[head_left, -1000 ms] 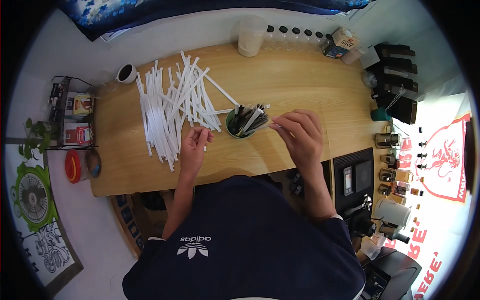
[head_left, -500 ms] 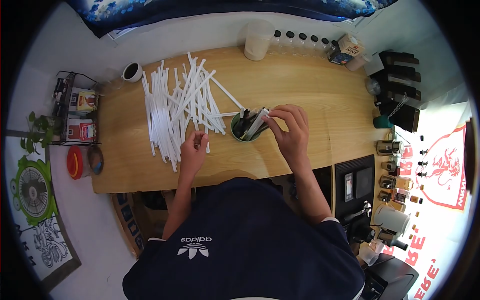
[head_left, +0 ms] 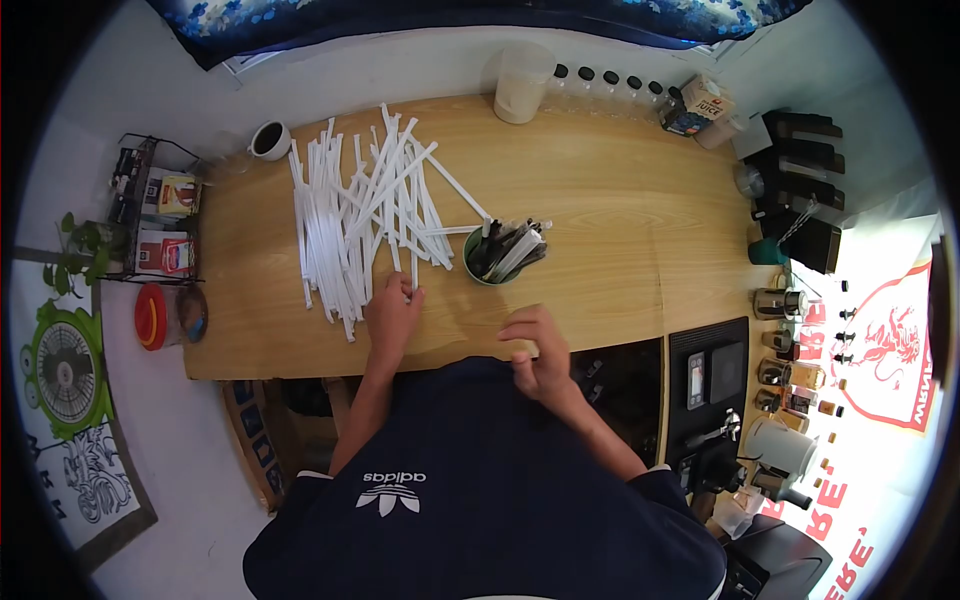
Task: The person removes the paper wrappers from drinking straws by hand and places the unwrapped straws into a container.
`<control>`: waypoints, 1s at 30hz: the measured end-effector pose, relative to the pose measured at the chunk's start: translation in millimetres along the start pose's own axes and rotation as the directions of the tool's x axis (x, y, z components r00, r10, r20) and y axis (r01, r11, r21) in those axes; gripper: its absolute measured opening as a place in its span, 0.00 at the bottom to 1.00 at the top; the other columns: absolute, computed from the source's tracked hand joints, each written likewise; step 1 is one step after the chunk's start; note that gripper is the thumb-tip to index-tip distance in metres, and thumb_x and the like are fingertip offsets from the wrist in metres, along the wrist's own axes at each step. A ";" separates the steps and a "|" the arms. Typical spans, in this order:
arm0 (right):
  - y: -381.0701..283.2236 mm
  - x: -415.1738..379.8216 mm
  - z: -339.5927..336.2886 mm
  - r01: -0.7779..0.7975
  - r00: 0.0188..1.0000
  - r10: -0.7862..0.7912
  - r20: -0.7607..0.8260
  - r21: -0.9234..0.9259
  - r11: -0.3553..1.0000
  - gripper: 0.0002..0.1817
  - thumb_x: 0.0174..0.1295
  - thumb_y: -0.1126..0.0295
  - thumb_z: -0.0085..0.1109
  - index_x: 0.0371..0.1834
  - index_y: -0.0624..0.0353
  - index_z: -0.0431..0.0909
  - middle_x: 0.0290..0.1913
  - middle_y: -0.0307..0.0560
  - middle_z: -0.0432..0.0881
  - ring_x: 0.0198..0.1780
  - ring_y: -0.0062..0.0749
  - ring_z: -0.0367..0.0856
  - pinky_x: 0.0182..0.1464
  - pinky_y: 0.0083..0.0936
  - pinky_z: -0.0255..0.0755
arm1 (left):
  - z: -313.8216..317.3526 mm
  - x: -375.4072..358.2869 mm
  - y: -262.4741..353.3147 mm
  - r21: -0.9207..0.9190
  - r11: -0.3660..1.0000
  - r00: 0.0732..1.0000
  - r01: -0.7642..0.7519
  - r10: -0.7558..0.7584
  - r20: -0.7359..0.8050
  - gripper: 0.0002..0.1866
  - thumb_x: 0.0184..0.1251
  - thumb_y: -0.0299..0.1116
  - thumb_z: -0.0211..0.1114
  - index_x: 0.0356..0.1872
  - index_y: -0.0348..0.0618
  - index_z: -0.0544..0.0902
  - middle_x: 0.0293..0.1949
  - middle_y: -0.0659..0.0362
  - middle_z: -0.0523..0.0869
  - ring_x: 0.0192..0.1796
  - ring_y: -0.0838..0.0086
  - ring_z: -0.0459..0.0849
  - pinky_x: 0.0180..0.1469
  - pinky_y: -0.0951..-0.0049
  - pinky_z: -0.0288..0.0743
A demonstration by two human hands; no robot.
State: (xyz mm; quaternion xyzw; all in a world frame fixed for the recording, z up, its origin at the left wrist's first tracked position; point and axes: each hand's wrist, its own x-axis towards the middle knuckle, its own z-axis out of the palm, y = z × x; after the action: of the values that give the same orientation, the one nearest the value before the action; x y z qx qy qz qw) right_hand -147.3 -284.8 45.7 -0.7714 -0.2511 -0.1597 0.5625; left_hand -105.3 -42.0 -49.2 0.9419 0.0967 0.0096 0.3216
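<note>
A pile of white paper-wrapped straws [head_left: 335,225] lies on the left half of the wooden table. My left hand [head_left: 393,318] is at the pile's lower right, its curled fingers closed on the near end of a straw. My right hand [head_left: 545,362] hovers by the table's front edge, fingers bent and thumb apart, with nothing visible between them. Just beyond it stands a green cup [head_left: 470,262] packed with dark and white wrapped pieces [head_left: 512,250] that lean to the right. Two straws from the pile reach to this cup's rim.
Along the back stand a cloudy pitcher [head_left: 522,85], several clear bottles [head_left: 610,95] and a juice carton [head_left: 697,105]. A white cup [head_left: 269,141] and a wire rack [head_left: 160,215] are at the left. On the right, a black mat [head_left: 708,375] holds a scale [head_left: 696,380].
My right hand has let go at the green cup and drawn back toward my body. My left hand has shifted slightly forward onto the straw ends.
</note>
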 end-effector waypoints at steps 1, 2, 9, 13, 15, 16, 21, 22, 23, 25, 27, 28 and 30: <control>-0.1 -2.7 2.9 0.001 1.000 -0.001 0.001 0.002 1.000 0.14 0.74 0.59 0.58 0.46 0.62 0.79 0.41 0.51 0.81 0.42 0.46 0.79 0.49 0.37 0.73 | -0.3 1.3 0.0 -0.008 1.000 1.000 0.010 -0.010 0.004 0.10 0.64 0.37 0.71 0.38 0.42 0.83 0.29 0.58 0.86 0.32 0.59 0.87 0.37 0.61 0.79; -0.1 -4.6 5.5 -0.063 0.995 0.058 0.080 0.065 0.996 0.14 0.74 0.60 0.58 0.46 0.62 0.79 0.41 0.51 0.81 0.43 0.46 0.80 0.49 0.37 0.73 | -1.3 2.3 -0.5 -0.015 1.000 1.000 0.021 -0.021 0.006 0.10 0.64 0.36 0.71 0.38 0.42 0.83 0.29 0.58 0.87 0.32 0.59 0.86 0.37 0.61 0.80; 9.1 0.2 18.6 -0.353 0.888 0.317 0.334 0.050 0.934 0.14 0.76 0.62 0.55 0.51 0.62 0.80 0.40 0.49 0.84 0.40 0.36 0.82 0.44 0.30 0.74 | -18.8 -2.1 -11.1 -0.236 0.957 0.956 0.166 -0.098 0.278 0.12 0.65 0.35 0.73 0.43 0.38 0.86 0.32 0.56 0.90 0.33 0.69 0.88 0.37 0.69 0.79; 15.0 4.0 31.1 -0.651 0.697 0.599 0.393 -0.002 0.759 0.16 0.74 0.61 0.60 0.50 0.64 0.80 0.38 0.51 0.86 0.38 0.39 0.84 0.44 0.31 0.77 | -26.0 -18.7 -9.4 -0.522 0.770 0.861 0.367 -0.068 0.504 0.13 0.68 0.34 0.72 0.46 0.35 0.87 0.35 0.59 0.90 0.37 0.77 0.86 0.41 0.75 0.77; 25.2 -3.8 39.0 -0.676 0.671 0.601 0.434 0.027 0.736 0.17 0.74 0.60 0.61 0.49 0.65 0.81 0.36 0.49 0.87 0.37 0.33 0.85 0.42 0.28 0.78 | -29.6 -28.0 2.8 -0.588 0.676 0.822 0.445 -0.048 0.567 0.13 0.69 0.34 0.71 0.47 0.35 0.87 0.35 0.61 0.89 0.39 0.79 0.85 0.42 0.77 0.77; 28.9 -7.3 41.7 -0.689 0.657 0.601 0.456 0.040 0.723 0.17 0.74 0.59 0.61 0.48 0.65 0.82 0.35 0.48 0.87 0.36 0.31 0.86 0.42 0.27 0.78 | -30.6 -34.0 12.3 -0.625 0.637 0.827 0.452 -0.036 0.562 0.12 0.70 0.33 0.71 0.46 0.35 0.87 0.36 0.62 0.89 0.39 0.80 0.84 0.43 0.78 0.76; 44.2 -20.2 43.7 -0.788 0.554 0.612 0.564 0.119 0.604 0.17 0.74 0.59 0.62 0.45 0.66 0.83 0.36 0.46 0.88 0.38 0.27 0.87 0.44 0.26 0.79 | -19.6 -47.0 31.3 -0.728 0.504 0.834 0.464 0.028 0.550 0.09 0.72 0.31 0.69 0.45 0.36 0.86 0.36 0.64 0.86 0.39 0.84 0.81 0.45 0.81 0.74; 47.4 -24.3 44.4 -0.783 0.576 0.601 0.554 0.162 0.601 0.17 0.74 0.59 0.61 0.44 0.67 0.83 0.35 0.46 0.88 0.37 0.26 0.87 0.43 0.25 0.79 | -17.5 -48.4 31.6 -0.746 0.478 0.836 0.463 0.045 0.547 0.08 0.73 0.31 0.68 0.45 0.37 0.86 0.36 0.65 0.86 0.38 0.85 0.80 0.45 0.82 0.73; 50.0 -27.5 45.1 -0.775 0.598 0.589 0.544 0.206 0.597 0.17 0.74 0.59 0.61 0.43 0.67 0.84 0.34 0.45 0.89 0.37 0.25 0.87 0.43 0.25 0.79 | -16.0 -49.1 31.9 -0.746 0.477 0.836 0.465 0.043 0.548 0.08 0.73 0.31 0.68 0.45 0.37 0.86 0.36 0.65 0.86 0.38 0.85 0.80 0.45 0.82 0.73; 46.7 -25.2 42.6 -0.767 0.619 0.579 0.530 0.248 0.592 0.17 0.74 0.59 0.61 0.42 0.67 0.84 0.33 0.45 0.89 0.37 0.24 0.87 0.43 0.24 0.78 | -13.3 -47.6 33.4 -0.769 0.496 0.879 0.403 0.023 0.476 0.08 0.73 0.31 0.68 0.44 0.37 0.86 0.36 0.66 0.86 0.38 0.85 0.80 0.44 0.82 0.72; 41.9 -21.8 36.7 -0.753 0.604 0.591 0.535 0.140 0.643 0.18 0.75 0.59 0.60 0.40 0.66 0.85 0.32 0.44 0.89 0.36 0.23 0.87 0.42 0.23 0.78 | -12.3 -42.9 34.2 -0.779 0.505 0.898 0.372 0.017 0.440 0.08 0.73 0.31 0.68 0.44 0.37 0.86 0.35 0.66 0.86 0.38 0.86 0.80 0.44 0.83 0.72; 40.1 -20.2 34.9 -0.741 0.598 0.595 0.537 0.086 0.666 0.18 0.75 0.59 0.60 0.39 0.66 0.86 0.31 0.43 0.89 0.36 0.22 0.87 0.42 0.23 0.78 | -14.3 -38.5 33.0 -0.782 0.519 0.913 0.346 0.006 0.408 0.08 0.73 0.31 0.68 0.44 0.37 0.86 0.35 0.66 0.85 0.38 0.86 0.79 0.44 0.83 0.72; 39.7 -20.5 33.3 -0.741 0.584 0.595 0.552 0.065 0.668 0.18 0.75 0.59 0.60 0.39 0.66 0.86 0.31 0.43 0.89 0.36 0.22 0.87 0.42 0.23 0.78 | -20.8 -27.3 31.8 -0.784 0.549 0.940 0.291 -0.014 0.340 0.08 0.73 0.31 0.68 0.43 0.36 0.86 0.34 0.67 0.84 0.37 0.87 0.78 0.43 0.84 0.71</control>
State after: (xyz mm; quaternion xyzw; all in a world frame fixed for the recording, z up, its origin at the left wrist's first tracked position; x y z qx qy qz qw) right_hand -142.8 -267.1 -7.0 -0.7311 -0.0918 0.3041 0.6039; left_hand -128.2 -59.1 -12.2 0.6597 0.1144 -0.1147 0.7339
